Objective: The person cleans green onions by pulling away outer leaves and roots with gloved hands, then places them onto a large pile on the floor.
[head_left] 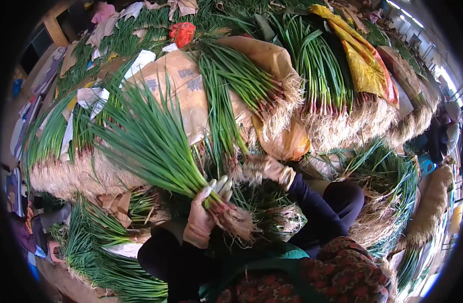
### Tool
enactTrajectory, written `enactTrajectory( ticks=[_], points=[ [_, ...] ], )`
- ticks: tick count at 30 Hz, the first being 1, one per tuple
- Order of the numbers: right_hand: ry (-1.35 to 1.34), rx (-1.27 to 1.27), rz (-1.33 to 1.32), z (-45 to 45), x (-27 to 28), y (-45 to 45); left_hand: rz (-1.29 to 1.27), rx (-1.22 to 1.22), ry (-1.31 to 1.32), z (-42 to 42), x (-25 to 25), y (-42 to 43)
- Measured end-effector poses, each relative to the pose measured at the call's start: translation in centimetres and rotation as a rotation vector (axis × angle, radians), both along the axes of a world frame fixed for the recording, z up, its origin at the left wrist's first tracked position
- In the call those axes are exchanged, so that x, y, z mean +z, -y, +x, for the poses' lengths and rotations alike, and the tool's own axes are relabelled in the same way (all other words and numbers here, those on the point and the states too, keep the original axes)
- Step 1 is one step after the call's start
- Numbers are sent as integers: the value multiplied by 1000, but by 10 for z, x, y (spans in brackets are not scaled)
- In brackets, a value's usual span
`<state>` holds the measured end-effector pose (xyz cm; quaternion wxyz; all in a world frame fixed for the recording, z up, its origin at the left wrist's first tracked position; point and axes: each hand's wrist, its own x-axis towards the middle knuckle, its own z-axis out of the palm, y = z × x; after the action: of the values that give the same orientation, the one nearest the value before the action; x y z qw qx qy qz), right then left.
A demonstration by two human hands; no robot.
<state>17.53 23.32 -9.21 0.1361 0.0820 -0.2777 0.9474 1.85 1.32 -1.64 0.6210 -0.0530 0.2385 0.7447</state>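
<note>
My left hand (200, 218), in a pale glove, is wrapped round a thick bunch of green onions (163, 136) just above their reddish bases. The leaves fan out to the upper left, and the pale roots (236, 222) hang over my lap. My right hand (266, 169), gloved too, is by the root ends of a smaller bunch of green onions (219, 108) lying on the pile. Motion blurs its fingers, so I cannot make out whether they grip a stalk.
Brown paper sacking (178, 83) lies over part of the pile. More green onions (317, 65) are stacked behind, partly under a yellow-orange sack (365, 60). A red plastic bag (182, 34) rests farther back. Loose green onions (110, 247) lie at my left; other people sit at the edges.
</note>
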Motion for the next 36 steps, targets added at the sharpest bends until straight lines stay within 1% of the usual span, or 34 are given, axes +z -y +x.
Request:
enactTrajectory(
  ticks=[2, 3, 4, 5, 6, 8, 9, 12, 13, 14, 16, 17, 18, 19, 20, 22, 23, 24, 26, 28, 30, 31, 32, 33, 34, 35, 36],
  points=[
    [357, 5, 252, 9, -9, 50, 15, -79, -55, 4, -6, -1],
    [507, 43, 645, 5, 12, 75, 4, -87, -67, 5, -11, -1],
    [648, 85, 1040, 4, 45, 98, 23, -52, -30, 9, -12, -3],
    [744, 228, 1367, 5, 68, 92, -41, -28, -20, 11, -9, 0],
    [603, 16, 1233, 8, 65, 91, -100, -5, -10, 13, -6, 3],
    [675, -40, 561, -4, 13, 66, -112, 0, 9, 12, -11, 9],
    [781, -203, 701, -18, 24, 65, -115, 0, 16, 10, -13, 10],
    [760, 25, 490, -58, 53, 78, -86, -30, -53, 13, -8, 9],
    [795, -44, 512, -68, 48, 82, -111, -30, -9, 14, -8, 9],
    [830, -113, 534, -76, 37, 85, -75, -15, -4, 13, -9, 10],
    [978, -231, 972, -83, 14, 88, -1, 17, 10, 13, -12, 12],
    [1072, -272, 1396, -81, 2, 93, -30, 33, 22, 13, -7, 16],
    [852, -220, 1737, -74, -43, 96, 110, 6, 54, 13, -2, 16],
    [593, -238, 2049, -67, -87, 98, 88, 17, 45, 13, 7, 18],
    [531, -216, 2025, -66, -102, 94, 65, 32, 37, 13, 15, 20],
    [411, -121, 1977, -49, -117, 93, 33, 56, 15, 14, 15, 18],
    [905, 0, 1285, -38, -11, 85, 21, 68, -5, 12, 15, 16],
    [980, -308, 1215, -41, -43, 71, 65, 42, -9, 10, 12, 13],
    [1006, -483, 1084, -42, -30, 37, 142, -6, -25, 6, 3, 13],
    [671, -367, 408, -49, 5, 53, 139, -1, 30, 5, -6, 12],
    [531, -175, 925, -41, 67, 84, 65, -29, -152, 6, 16, 9],
    [624, -49, 811, -30, 81, 116, -46, -20, -139, 6, 16, 13],
    [621, 22, 704, -23, 79, 140, -64, -14, -172, 1, 5, 18],
    [619, 72, 518, -14, 71, 157, -37, 17, -214, 4, 20, 20],
    [608, 125, 265, -3, 64, 169, 4, -20, -221, 1, 38, 26],
    [589, 183, 31, 6, 57, 172, -116, 67, -174, 4, 56, 26],
    [570, 237, -138, 13, 51, 169, 3, 305, -345, 0, 23, 10]
  ],
)
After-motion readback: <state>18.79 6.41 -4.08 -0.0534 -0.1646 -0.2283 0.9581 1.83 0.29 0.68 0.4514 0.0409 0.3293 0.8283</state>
